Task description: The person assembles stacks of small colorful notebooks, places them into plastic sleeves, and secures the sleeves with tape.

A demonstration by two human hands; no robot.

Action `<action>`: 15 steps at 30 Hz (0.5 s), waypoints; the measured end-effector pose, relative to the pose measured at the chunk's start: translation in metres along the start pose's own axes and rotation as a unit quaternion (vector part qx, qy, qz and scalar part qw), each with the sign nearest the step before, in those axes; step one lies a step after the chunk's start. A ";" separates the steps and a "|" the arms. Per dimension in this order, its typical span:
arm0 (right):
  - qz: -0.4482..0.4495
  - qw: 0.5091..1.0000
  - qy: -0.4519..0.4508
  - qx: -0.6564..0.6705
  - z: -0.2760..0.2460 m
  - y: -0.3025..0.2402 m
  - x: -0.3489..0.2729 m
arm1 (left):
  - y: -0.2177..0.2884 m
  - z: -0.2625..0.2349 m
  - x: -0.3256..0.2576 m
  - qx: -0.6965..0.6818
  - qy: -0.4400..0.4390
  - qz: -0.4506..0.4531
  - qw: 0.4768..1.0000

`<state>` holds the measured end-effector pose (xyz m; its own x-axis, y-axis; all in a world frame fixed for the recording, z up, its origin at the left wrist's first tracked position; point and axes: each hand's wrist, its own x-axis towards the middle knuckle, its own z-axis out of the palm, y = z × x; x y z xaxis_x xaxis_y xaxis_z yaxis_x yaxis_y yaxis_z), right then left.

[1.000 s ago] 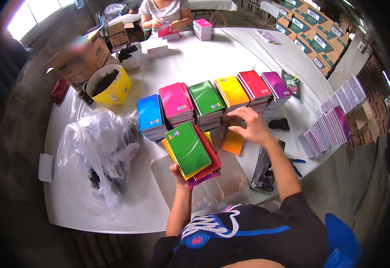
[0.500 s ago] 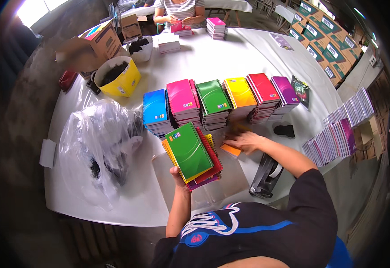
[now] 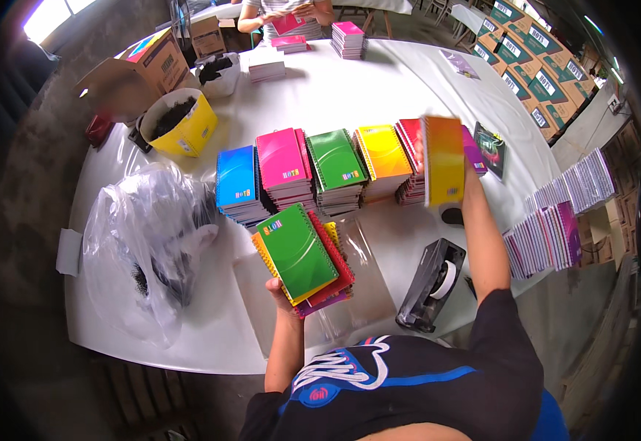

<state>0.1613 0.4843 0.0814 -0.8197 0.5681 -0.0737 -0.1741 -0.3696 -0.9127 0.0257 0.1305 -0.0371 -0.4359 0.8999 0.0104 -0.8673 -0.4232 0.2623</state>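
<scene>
We take the black tape dispenser as our landmark, near the table's front edge. Left of it, well apart, we see a crumpled clear plastic bag with dark contents. Far beyond it to the left stands a yellow bucket filled with dark stuff, an open cardboard box just behind that. To the dispenser's right, rows of upright notebooks fan out. Far beyond it, at the table's far end, we see a pink stack in front of a seated person.
</scene>
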 end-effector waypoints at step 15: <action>-0.250 0.675 0.127 -0.682 -0.025 -0.055 -0.004 | -0.017 -0.072 -0.012 -0.019 0.040 -0.026 0.999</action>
<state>0.1882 0.5207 0.1223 -0.6947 0.5430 0.4717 0.4126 0.8380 -0.3570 0.0280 0.1193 -0.1109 -0.4060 0.9103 -0.0800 -0.8972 -0.3805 0.2242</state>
